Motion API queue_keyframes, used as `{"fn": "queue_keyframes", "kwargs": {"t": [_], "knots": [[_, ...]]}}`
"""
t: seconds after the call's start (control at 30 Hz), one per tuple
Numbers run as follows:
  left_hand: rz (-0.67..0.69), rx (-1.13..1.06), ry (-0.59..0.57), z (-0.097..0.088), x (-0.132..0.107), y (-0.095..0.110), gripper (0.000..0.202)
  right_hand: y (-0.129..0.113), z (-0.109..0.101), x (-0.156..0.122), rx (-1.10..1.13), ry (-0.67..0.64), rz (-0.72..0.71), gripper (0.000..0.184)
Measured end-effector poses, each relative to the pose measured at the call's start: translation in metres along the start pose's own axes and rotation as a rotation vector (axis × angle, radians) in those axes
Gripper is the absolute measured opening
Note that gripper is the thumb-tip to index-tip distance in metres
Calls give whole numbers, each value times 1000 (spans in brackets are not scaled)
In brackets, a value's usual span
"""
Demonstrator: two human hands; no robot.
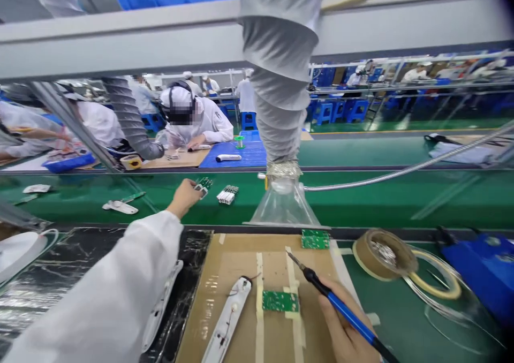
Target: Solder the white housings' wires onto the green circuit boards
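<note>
My left hand [184,196] reaches out over the green conveyor belt [361,199] and closes its fingers on a small green circuit board [204,185]. A second small board with white parts [227,194] lies just right of it on the belt. My right hand [344,328] grips a blue-handled soldering iron [336,303], its tip pointing up-left above the brown cardboard mat [236,261]. A green circuit board [280,301] sits taped on the mat left of the iron. A long white housing [228,320] lies at the mat's lower left.
A clear fume hood [284,205] on a grey flexible duct hangs over the mat's far edge, another green board [315,239] beside it. A tape roll [384,255] and solder wire lie right. A white part [119,207] rests on the belt. Workers in white sit across.
</note>
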State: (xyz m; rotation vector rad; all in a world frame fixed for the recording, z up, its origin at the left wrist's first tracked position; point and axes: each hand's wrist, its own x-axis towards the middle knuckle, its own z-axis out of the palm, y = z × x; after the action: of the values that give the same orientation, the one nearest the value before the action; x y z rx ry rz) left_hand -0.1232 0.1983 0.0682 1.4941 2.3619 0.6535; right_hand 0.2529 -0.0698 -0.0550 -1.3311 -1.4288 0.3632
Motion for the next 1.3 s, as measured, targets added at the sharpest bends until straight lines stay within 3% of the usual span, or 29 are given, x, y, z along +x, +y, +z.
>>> {"fn": "queue_keyframes", "kwargs": {"t": [0.1,0.17,0.27,0.37,0.5,0.57,0.63,0.7,0.77,0.83,0.9,0.97,1.03,1.13,1.2,1.3], "knots": [[133,8,-182,-11,-39,-2,34,-3,-8,4,-5,22,6,28],[239,-6,-329,-6,-73,-2,35,-5,-13,7,2,46,-6,27],[400,-44,-545,20,-124,9,33,-8,-20,9,14,90,-35,27],[535,-73,-709,58,-163,35,36,-8,-27,10,21,146,-76,25],[686,-125,-798,99,-194,77,43,-5,-32,12,21,223,-99,24],[713,-131,-784,108,-199,91,54,-3,-33,14,17,237,-118,23],[717,-125,-758,106,-198,94,67,-1,-32,16,23,242,-135,23],[709,-109,-743,90,-190,87,62,0,-31,17,47,245,-130,23],[691,-91,-750,62,-177,70,45,0,-30,16,70,245,-119,23],[674,-91,-745,30,-166,44,37,0,-30,13,82,218,-118,23],[654,-110,-644,4,-164,13,37,-2,-29,10,90,180,-128,24],[595,-95,-587,-9,-174,-20,37,-3,-27,8,96,142,-147,25],[548,-135,-579,-5,-193,-49,38,-5,-26,7,98,107,-161,25],[487,-219,-585,24,-225,-74,38,-8,-22,6,93,91,-141,25],[472,-259,-507,46,-240,-77,39,-9,-20,5,99,81,-114,25],[504,-272,-367,70,-247,-63,36,-10,-15,2,140,45,-60,26]]}}
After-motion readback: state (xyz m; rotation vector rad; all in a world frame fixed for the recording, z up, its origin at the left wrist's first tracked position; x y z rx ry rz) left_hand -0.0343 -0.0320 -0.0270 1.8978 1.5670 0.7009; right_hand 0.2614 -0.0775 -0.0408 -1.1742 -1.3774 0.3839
